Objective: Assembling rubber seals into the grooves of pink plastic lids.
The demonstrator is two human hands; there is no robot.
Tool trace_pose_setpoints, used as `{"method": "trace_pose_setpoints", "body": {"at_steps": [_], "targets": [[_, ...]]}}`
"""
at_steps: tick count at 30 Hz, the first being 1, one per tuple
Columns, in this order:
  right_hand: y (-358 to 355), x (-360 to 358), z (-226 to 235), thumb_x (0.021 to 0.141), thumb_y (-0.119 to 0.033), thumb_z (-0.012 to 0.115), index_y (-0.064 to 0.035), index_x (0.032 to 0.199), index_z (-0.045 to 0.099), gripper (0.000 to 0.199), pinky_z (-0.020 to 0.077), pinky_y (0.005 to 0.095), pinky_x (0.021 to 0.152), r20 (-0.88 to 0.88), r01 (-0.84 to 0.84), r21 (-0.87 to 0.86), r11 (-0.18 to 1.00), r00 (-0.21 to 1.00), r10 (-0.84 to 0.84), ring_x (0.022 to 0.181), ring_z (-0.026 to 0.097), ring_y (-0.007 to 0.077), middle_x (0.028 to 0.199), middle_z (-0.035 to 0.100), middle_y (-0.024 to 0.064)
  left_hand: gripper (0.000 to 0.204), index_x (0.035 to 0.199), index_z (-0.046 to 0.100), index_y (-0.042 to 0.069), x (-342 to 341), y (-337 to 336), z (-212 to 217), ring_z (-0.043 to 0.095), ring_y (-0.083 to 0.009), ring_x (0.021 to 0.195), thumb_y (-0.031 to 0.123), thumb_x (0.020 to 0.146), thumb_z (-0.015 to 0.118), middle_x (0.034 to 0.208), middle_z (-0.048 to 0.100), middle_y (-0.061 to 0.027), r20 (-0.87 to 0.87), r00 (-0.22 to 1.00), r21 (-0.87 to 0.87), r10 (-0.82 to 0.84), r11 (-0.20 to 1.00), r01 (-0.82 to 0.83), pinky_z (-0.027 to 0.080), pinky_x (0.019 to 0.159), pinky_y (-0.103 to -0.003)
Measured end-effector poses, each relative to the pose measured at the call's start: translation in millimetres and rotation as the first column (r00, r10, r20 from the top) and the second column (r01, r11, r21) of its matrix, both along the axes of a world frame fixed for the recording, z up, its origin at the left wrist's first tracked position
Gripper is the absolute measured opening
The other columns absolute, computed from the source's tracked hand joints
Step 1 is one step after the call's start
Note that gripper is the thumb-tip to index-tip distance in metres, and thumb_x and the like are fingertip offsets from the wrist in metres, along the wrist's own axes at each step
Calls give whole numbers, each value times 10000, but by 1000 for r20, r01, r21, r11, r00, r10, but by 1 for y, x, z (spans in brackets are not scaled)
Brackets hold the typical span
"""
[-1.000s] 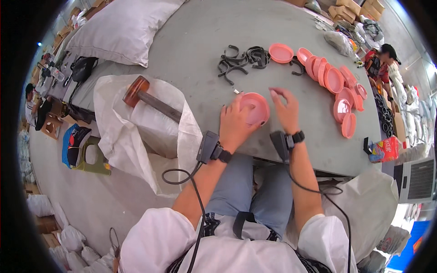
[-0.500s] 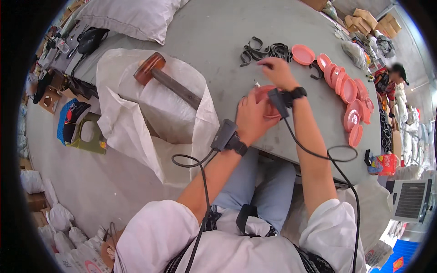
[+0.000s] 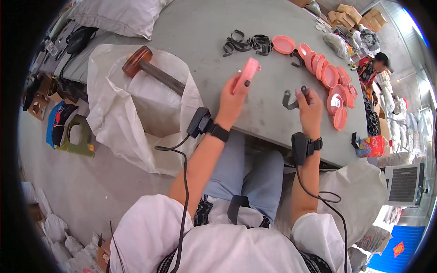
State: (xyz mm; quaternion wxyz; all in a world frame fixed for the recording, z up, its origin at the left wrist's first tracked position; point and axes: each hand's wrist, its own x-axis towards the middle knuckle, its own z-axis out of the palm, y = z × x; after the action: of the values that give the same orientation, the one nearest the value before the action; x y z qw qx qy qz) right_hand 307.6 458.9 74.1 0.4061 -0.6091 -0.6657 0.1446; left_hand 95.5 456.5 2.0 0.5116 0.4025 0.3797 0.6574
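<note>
Cardboard boxes [image 3: 347, 17] lie beyond the grey table [image 3: 200, 34]

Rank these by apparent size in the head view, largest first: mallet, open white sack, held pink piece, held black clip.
1. Open white sack
2. Mallet
3. Pink piece, left hand
4. Black clip, right hand, partly covered

No text I can read from here. Red packet [image 3: 374, 144], right of and below my right fingers [image 3: 313, 95]: printed, too small. Red diamond sign [image 3: 398, 249] on blue panel [image 3: 413, 255], farther right and lower: illegible. Pale sack [image 3: 374, 239] just left of it: print blurred.
</note>
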Motion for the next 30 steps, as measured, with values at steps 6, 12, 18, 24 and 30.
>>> {"method": "trace_pose_setpoints", "body": {"at_steps": [6,12,18,24,30], "targets": [[-49,-30,27,933,-238,548,-34,809,560,239,350,229,557,-562,-267,-176,948,818,126,600,424,83,637,458,-26,591,1368,345,55,12,-43,46,523,-328,1156,461,942,407,1310,472,-130,616,705,44,-353,908,416,408,981,-390],[-68,-11,31,923,-206,563,-41,763,520,234,334,245,562,-670,-398,-98,912,704,235,608,375,83,649,392,-34,610,1373,352,109,12,-68,65,576,-362,1077,544,949,297,1279,505,-139,617,703,-146,-354,826,544,497,873,-426],[-94,-15,50,899,-187,585,-19,727,532,246,357,258,589,78,-325,157,933,945,316,601,433,99,623,453,0,614,1369,352,86,18,-78,68,578,-335,1084,535,952,312,1267,516,-149,568,733,-121,-375,842,525,494,880,-427],[-111,-26,54,923,-197,563,2,793,581,238,389,242,647,-376,-340,-39,940,876,301,652,492,92,699,545,20,393,1059,532,12,36,-90,56,568,-232,1078,384,934,513,1249,532,-157,256,947,94,-196,980,177,441,883,-314],[-116,-38,54,957,-200,500,7,811,575,265,392,244,651,-769,-447,26,894,563,304,689,504,102,730,552,24,392,783,419,51,41,-95,46,511,-301,1152,340,788,684,1338,463,-237,-16,999,484,-39,874,42,392,957,-375]]}}
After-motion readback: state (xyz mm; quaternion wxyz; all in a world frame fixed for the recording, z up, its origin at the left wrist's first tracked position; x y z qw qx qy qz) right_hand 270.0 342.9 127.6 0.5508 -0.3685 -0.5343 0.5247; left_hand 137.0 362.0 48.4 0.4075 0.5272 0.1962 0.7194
